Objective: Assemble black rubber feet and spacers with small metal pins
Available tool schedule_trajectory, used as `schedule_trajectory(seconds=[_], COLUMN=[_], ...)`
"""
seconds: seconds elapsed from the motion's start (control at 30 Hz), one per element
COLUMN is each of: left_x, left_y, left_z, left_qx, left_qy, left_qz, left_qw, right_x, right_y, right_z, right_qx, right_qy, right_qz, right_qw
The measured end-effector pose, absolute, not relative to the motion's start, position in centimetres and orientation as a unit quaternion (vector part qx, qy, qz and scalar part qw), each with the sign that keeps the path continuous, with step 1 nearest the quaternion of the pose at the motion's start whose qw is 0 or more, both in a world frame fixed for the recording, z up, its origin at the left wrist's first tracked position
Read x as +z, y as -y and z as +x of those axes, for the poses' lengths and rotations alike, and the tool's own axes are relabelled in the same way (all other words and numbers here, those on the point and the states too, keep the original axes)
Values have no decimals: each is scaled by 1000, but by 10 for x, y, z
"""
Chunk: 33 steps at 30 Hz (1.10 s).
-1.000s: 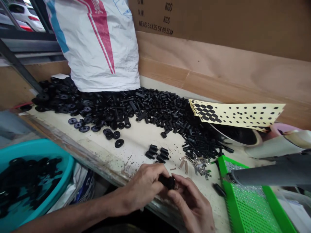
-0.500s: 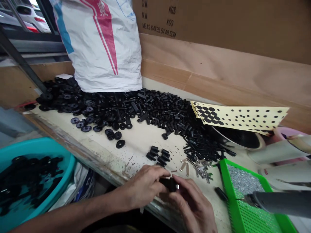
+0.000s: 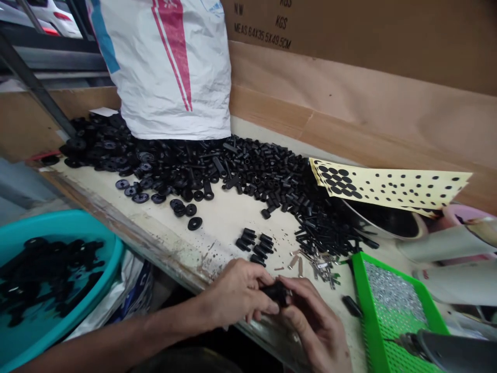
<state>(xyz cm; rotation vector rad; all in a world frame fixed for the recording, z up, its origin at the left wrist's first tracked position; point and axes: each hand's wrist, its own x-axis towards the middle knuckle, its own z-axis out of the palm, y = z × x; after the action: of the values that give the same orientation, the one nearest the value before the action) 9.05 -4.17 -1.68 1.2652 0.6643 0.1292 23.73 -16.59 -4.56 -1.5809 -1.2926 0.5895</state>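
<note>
Near the table's front edge, my left hand [image 3: 243, 291] and my right hand [image 3: 316, 324] meet around a small black plastic part [image 3: 276, 293]. Fingers of both hands are closed on it, and they cover much of its shape. A glint of metal shows at its right end, too blurred to name. Just beyond my hands lie several short black cylinders [image 3: 256, 245] in a small group. To the right of those are loose metal strips or pins [image 3: 322, 267]. One more black cylinder [image 3: 351, 306] rests beside the green tray [image 3: 382, 331].
Heaped black parts [image 3: 248, 166] spread along the back below a white sack [image 3: 178, 77]. A yellow sticker sheet [image 3: 404, 187] lies over a round pan [image 3: 365, 225]. A power screwdriver [image 3: 446, 347] juts over the green tray of small screws. A teal basin [image 3: 112, 254] of black parts stands left.
The view has shifted slightly. My hands stay together on the black part, which has turned a little, with my left fingers further over it. The screwdriver sits lower in view.
</note>
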Motion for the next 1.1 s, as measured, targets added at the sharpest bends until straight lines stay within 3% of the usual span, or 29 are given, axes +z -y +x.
schedule_trajectory(seconds=[0.07, 0.17, 0.4, 0.47, 0.57, 0.7, 0.83, 0.93, 1.1], left_x=[-17, -17, -18, -19, -21, -28, -30, -28, -21], left_y=[40, 44, 61, 57, 45, 29, 32, 37, 38], left_z=[92, 94, 91, 89, 86, 84, 83, 83, 84], left_qx=[43, 79, 227, 199, 92, -39, -39, 18, -8], left_qy=[-296, -321, -322, -315, -306, -209, -227, -256, -235], left_qz=[512, 515, 736, 717, 593, 454, 475, 549, 550], left_qw=[805, 791, 551, 589, 739, 865, 849, 796, 801], right_x=[-46, -51, -65, -64, -59, -47, -41, -41, -43], right_y=[168, 170, 172, 172, 174, 178, 180, 180, 179], right_z=[241, 244, 240, 239, 239, 246, 245, 234, 221], right_qx=[257, 282, 286, 243, 165, 121, 139, 147, 201], right_qy=[522, 497, 476, 517, 585, 674, 663, 585, 466], right_qz=[-644, -638, -634, -632, -622, -586, -607, -651, -687], right_qw=[497, 516, 538, 523, 493, 434, 414, 461, 520])
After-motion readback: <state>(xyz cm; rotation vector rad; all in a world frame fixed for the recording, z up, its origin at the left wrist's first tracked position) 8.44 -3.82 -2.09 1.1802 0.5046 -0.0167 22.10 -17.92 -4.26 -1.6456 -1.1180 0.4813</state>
